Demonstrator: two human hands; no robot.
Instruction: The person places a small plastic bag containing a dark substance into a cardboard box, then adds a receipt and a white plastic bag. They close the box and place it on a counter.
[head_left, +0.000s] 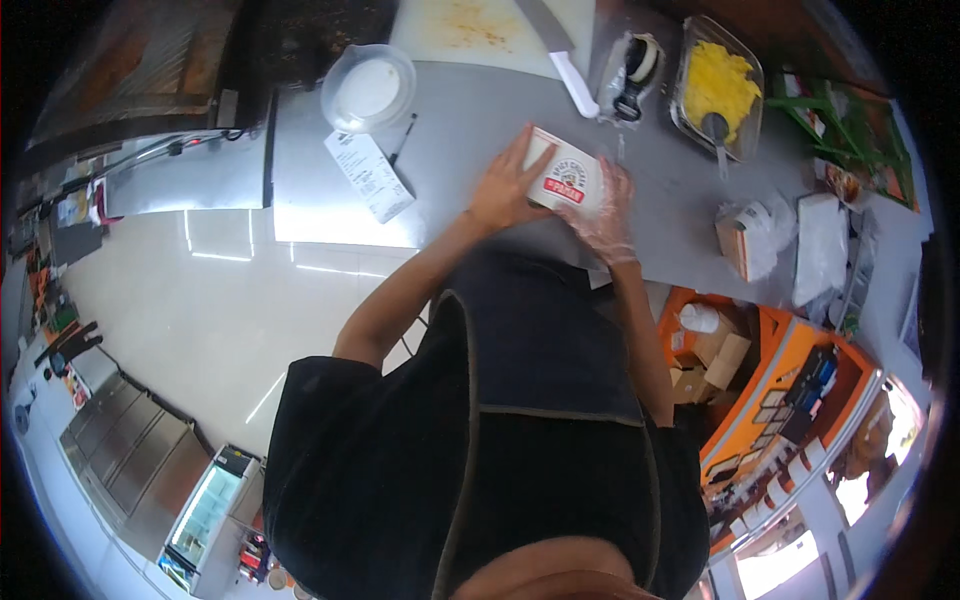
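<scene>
A white takeaway food box with a red printed lid (566, 176) lies on the steel worktop (465, 97) close to my body. My left hand (510, 184), bare, holds the box's left side, its fingers reaching over the lid's edge. On the right side, my right hand (606, 210), in a clear plastic glove, grips the box by its edge. The box looks closed; its contents are hidden. Left of it lie a printed paper slip (369, 176) and a black pen (403, 139). Beyond the slip stands a translucent plastic bowl (367, 88) with something white inside.
At the back are a stained cutting board (487, 34), a white-handled knife (574, 82), a wrapped black tool (634, 79) and a clear tub of yellow food (720, 82) with a spoon. Bagged boxes (750, 236) stand at the right, above an orange shelf unit (750, 375).
</scene>
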